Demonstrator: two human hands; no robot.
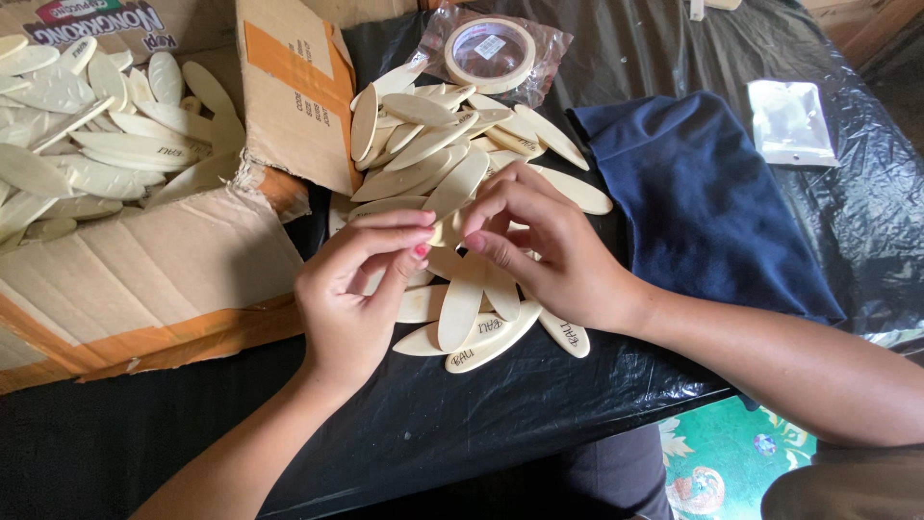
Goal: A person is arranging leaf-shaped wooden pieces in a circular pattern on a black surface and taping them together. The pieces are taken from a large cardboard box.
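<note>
Wooden oval piece (441,231) pinched between left hand (356,299) and right hand (549,255) fingertips, above pile (452,154).

I'm getting just the one view here, the head camera, and it's looking steeply down over the bench (539,385) from close above. It's facing forward and away from the body, so both forearms are coming in from the bottom edge and the hands, left (361,289) and right (544,246), are sitting almost dead centre, very near the lens. The cardboard box (154,260) is filling the left side, the dark blue cloth (703,202) is lying right of centre, and the bench's near edge is cutting across the lower right, with patterned floor (731,462) showing beneath it.
</note>
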